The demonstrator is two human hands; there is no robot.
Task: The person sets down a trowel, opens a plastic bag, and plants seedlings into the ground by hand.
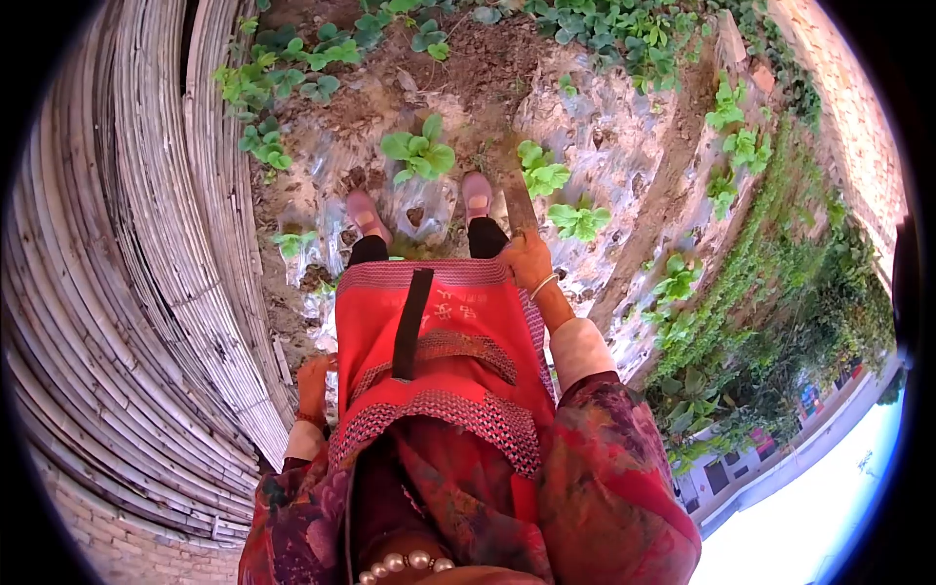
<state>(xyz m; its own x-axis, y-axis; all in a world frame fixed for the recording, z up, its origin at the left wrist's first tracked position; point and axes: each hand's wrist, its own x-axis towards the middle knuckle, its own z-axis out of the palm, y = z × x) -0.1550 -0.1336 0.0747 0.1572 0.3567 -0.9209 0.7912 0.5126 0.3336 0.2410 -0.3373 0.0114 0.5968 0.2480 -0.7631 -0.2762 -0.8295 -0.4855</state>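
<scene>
My right hand (527,259) is wrapped around a long brown wooden handle (520,190) in front of my right leg. The handle runs away from me toward the soil, and its far end blends into the brown ground. A bracelet circles that wrist. My left hand (314,378) hangs low beside the red apron (439,322), fingers partly hidden against its edge. Just past my pink shoes (476,193), a leafy green seedling (418,151) grows through the plastic film (419,200). Two more seedlings, one of them a bright green plant (579,220), stand right of the handle.
A wall of stacked dry stalks (166,244) rises close on my left. Leafy vines (624,29) spread at the far end of the bed. To the right run a bare soil furrow (648,210), another plant row and a green bank (751,283) below a brick wall (848,117).
</scene>
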